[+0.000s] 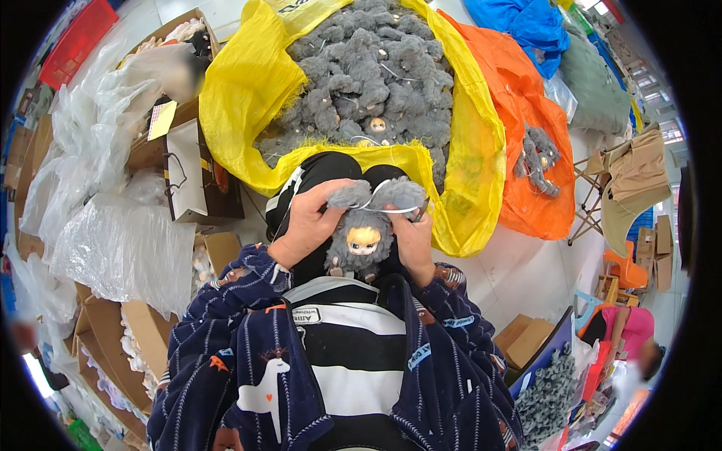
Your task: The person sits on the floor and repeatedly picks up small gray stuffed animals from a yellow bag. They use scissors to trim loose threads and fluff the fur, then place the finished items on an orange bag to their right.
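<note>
A grey plush doll with long fluffy ears and a small molded face lies in my lap, its face turned up. My left hand pinches the ear on its left side between thumb and fingers. The other ear is gripped by my right hand, whose fingertips are partly hidden behind the fur. A thin white cord runs across both ears near my fingers. Just beyond my knees, a big yellow sack stands wide and full of grey plush dolls.
An orange sack with a few grey dolls on it lies to the right of the yellow one. Clear plastic sheeting and cardboard boxes crowd the left. A folding chair stands at the right, with a carton nearer me.
</note>
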### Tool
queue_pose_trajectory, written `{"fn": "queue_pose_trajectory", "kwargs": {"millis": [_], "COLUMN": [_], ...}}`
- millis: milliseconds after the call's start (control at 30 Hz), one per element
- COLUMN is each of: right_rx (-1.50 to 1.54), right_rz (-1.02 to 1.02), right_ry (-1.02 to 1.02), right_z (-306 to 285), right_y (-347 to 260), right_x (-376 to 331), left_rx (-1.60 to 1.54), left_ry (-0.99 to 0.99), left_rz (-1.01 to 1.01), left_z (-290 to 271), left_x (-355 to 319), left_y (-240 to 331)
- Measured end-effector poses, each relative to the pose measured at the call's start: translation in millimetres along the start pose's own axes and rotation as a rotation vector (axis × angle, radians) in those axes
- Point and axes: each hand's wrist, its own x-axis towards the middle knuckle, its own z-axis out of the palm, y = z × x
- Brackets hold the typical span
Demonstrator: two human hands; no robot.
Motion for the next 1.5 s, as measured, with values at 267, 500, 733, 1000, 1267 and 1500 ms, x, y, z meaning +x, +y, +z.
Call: {"fn": "queue_pose_trajectory", "kwargs": {"millis": [267, 500, 733, 1000, 1267, 1500], "right_rx": [0.265, 0.494, -0.016, -0.407, -0.635, -0.195], "right_rz": [0.084, 0.133, 0.106, -0.269, -0.372, 0.079], "right_ry": [-0.020, 0.125, -0.039, -0.198, -0.168, -0.081], "right_z": [-5.8, 5.7, -16.7, -19.1, -12.5, -12.2], "right_y": [2.3, -8.0, -16.1, 1.1, -2.8, 6.6], "right_x": [-0.2, -2.1, -7.6, -25.5, -22.7, -10.2], "left_rx": [-0.488, -0.397, -0.838, -0.831, -0.497, -0.325], "left_ry": [-0.466, -0.566, -0.309, -0.184, -0.136, -0.139], "left_rz": [-0.392, -0.531, -0.637, -0.556, -0.451, -0.419], "left_z": [6.3, 12.8, 12.9, 7.3, 20.5, 31.0], "left_x": [-50.0, -43.6, -40.3, -27.3, -34.7, -29.3], "left_y": [-12.1, -17.0, -9.9, 1.5, -13.5, -17.0]}}
